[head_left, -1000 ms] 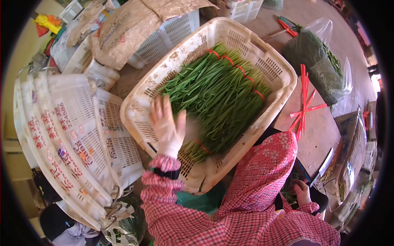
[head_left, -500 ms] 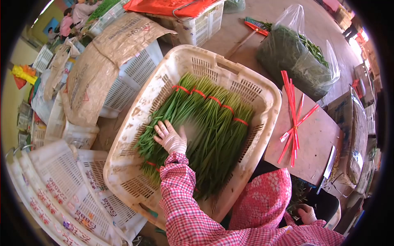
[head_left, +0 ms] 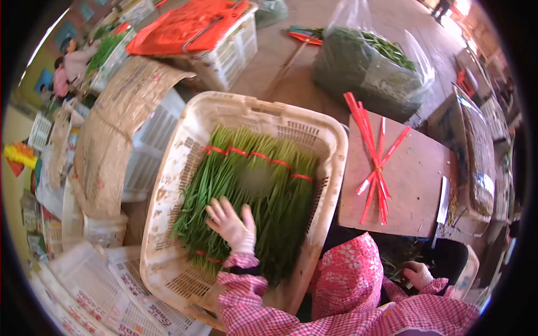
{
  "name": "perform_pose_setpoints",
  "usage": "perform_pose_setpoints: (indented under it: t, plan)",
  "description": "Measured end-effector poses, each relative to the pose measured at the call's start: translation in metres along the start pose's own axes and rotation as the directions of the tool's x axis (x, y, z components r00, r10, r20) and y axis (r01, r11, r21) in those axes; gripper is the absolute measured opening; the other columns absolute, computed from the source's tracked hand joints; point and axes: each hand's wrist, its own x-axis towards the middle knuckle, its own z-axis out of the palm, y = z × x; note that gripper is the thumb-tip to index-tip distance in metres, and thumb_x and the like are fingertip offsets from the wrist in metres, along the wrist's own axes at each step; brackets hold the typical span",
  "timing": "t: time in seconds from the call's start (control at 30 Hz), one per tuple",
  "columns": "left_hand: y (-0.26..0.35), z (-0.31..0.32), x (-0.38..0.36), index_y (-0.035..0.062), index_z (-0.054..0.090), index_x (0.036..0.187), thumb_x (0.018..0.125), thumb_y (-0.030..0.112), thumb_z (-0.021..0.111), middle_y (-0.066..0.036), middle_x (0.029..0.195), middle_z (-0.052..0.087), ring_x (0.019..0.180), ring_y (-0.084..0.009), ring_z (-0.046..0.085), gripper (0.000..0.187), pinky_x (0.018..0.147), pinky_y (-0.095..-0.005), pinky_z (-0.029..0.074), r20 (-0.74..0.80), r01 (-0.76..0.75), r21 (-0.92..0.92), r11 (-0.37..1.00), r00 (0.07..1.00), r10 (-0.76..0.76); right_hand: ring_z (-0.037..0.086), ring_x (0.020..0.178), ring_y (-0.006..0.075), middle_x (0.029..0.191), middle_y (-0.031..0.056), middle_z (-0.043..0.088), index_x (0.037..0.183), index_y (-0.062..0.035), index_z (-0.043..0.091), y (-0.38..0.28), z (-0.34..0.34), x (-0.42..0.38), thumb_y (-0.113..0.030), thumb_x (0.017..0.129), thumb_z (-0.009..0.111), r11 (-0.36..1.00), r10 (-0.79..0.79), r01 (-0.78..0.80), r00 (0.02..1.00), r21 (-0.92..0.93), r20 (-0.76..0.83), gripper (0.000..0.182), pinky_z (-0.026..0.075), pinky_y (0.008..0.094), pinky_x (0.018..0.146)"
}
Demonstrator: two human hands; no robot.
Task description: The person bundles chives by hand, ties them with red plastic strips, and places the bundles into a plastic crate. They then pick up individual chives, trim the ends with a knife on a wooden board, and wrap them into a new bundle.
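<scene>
My left hand (head_left: pixel 232 227) is open, fingers spread, over the leafy part of the green bundles (head_left: pixel 224 185). Several bundles lie side by side in a dirty cream plastic basket (head_left: pixel 334 168), their pale stem ends away from me and bound with red ties (head_left: pixel 259 155). More tied stems (head_left: pixel 204 259) lie at the near end, below the hand. Low on the right, my right hand (head_left: pixel 417 274) has curled fingers beside some dark green stems; what it holds is hidden. A pink floral cloth (head_left: pixel 350 274) lies between the two arms.
Right of the basket, a board (head_left: pixel 414 168) bears red-and-white strips (head_left: pixel 379 168) and a knife (head_left: pixel 443 207). Beyond are a clear bag of greens (head_left: pixel 372 67) and a broom (head_left: pixel 288 61). White crates (head_left: pixel 84 280) stand left; a red cloth (head_left: pixel 185 28) covers another. People (head_left: pixel 75 64) are at far left.
The view has shifted, so the basket appears lower and further left. My left hand has moved a little right and nearer me over the leaves, fingers still spread. My right hand stays low.
</scene>
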Motion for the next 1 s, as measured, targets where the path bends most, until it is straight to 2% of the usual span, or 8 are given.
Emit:
perform_pose_setpoints:
  t: [0.13, 0.3, 0.43, 0.6, 0.67, 0.8, 0.87, 1.0]
  plan:
    - [0.027, 0.039, -0.040, 0.0060, 0.038, 0.137, 0.082, 0.047, 0.057, -0.020, 0.146, 0.028, 0.135, -0.0413, 0.023, 0.071, 0.106, -0.0622, 0.014, 0.162, -0.125, 0.030, 0.992, 0.980, 0.119, 0.064, 0.079, 0.0150, 0.088, 0.0089, 0.069, 0.110, -0.0012, 0.065, 0.018, -0.002, 0.003, -0.012, 0.083, 0.055, 0.997, -0.055, 0.053, 0.998, -0.063, -0.026, 0.030, 0.051, 0.0285, 0.073]
    - [0.012, 0.085, -0.048, 0.0126, 0.032, 0.141, 0.082, 0.050, 0.058, -0.015, 0.148, 0.026, 0.136, -0.0365, 0.021, 0.075, 0.108, -0.0596, 0.015, 0.310, -0.086, 0.234, 0.968, 0.951, 0.009, 0.062, 0.070, 0.0117, 0.087, 0.0056, 0.069, 0.109, -0.0066, 0.066, -0.004, -0.009, -0.011, -0.015, 0.084, 0.056, 0.995, -0.020, 0.015, 0.998, -0.097, -0.054, 0.028, 0.050, 0.0268, 0.059]
    - [0.006, 0.082, -0.051, 0.0148, 0.027, 0.144, 0.086, 0.048, 0.052, -0.013, 0.152, 0.020, 0.139, -0.0349, 0.017, 0.072, 0.108, -0.0593, 0.015, 0.284, -0.114, 0.176, 0.978, 0.957, 0.061, 0.065, 0.073, 0.0173, 0.087, 0.0106, 0.069, 0.111, -0.0038, 0.064, -0.029, -0.014, -0.016, -0.018, 0.085, 0.059, 0.992, -0.062, 0.056, 0.997, -0.114, -0.046, 0.030, 0.051, 0.0310, 0.068]
    - [0.015, 0.039, -0.035, 0.0146, 0.038, 0.140, 0.090, 0.045, 0.048, -0.013, 0.148, 0.029, 0.138, -0.0364, 0.022, 0.060, 0.109, -0.0594, 0.016, 0.305, 0.029, 0.008, 1.000, 0.952, -0.030, 0.066, 0.074, 0.0284, 0.081, 0.0154, 0.067, 0.098, -0.0053, 0.066, -0.041, -0.017, 0.012, -0.023, 0.084, 0.061, 0.915, -0.398, 0.384, 0.909, -0.124, -0.126, 0.023, 0.051, 0.0351, 0.068]
    - [0.029, 0.008, -0.026, 0.0140, 0.043, 0.137, 0.091, 0.038, 0.050, -0.014, 0.144, 0.037, 0.135, -0.0372, 0.027, 0.052, 0.108, -0.0603, 0.016, 0.006, -0.026, -0.017, 1.000, 1.000, 0.026, 0.064, 0.080, 0.0321, 0.083, 0.0149, 0.066, 0.095, -0.0064, 0.066, -0.060, -0.013, 0.019, -0.021, 0.083, 0.062, 0.851, -0.524, 0.505, 0.830, -0.145, -0.189, 0.019, 0.050, 0.0373, 0.071]
    - [0.082, -0.068, 0.019, 0.0082, 0.046, 0.134, 0.092, 0.032, 0.050, -0.015, 0.143, 0.039, 0.134, -0.0386, 0.030, 0.049, 0.110, -0.0531, 0.021, -0.206, -0.378, -0.270, 0.885, 0.921, 0.331, 0.061, 0.091, 0.0303, 0.091, 0.0107, 0.063, 0.093, -0.0098, 0.065, -0.109, 0.002, 0.054, -0.016, 0.079, 0.061, 0.498, -0.866, 0.756, 0.459, -0.426, -0.198, 0.017, 0.049, 0.0414, 0.077]
    - [0.124, -0.095, 0.033, 0.0033, 0.048, 0.132, 0.094, 0.026, 0.048, -0.016, 0.136, 0.048, 0.130, -0.0363, 0.038, 0.043, 0.110, -0.0476, 0.026, -0.292, -0.571, -0.415, 0.709, 0.821, 0.490, 0.059, 0.092, 0.0282, 0.091, 0.0079, 0.061, 0.096, -0.0107, 0.063, -0.136, 0.014, 0.086, -0.017, 0.075, 0.062, 0.226, -0.971, 0.802, 0.139, -0.553, -0.196, 0.022, 0.048, 0.0406, 0.078]
    - [0.198, -0.098, 0.034, 0.0033, 0.053, 0.129, 0.094, 0.015, 0.050, -0.013, 0.133, 0.051, 0.130, -0.0320, 0.040, 0.037, 0.111, -0.0416, 0.026, -0.023, -0.451, -0.745, 0.492, 0.754, 0.657, 0.058, 0.090, 0.0239, 0.091, 0.0044, 0.059, 0.097, -0.0137, 0.061, -0.165, 0.044, 0.145, -0.020, 0.073, 0.060, 0.172, -0.971, 0.571, 0.233, -0.803, -0.042, 0.025, 0.047, 0.0367, 0.077]
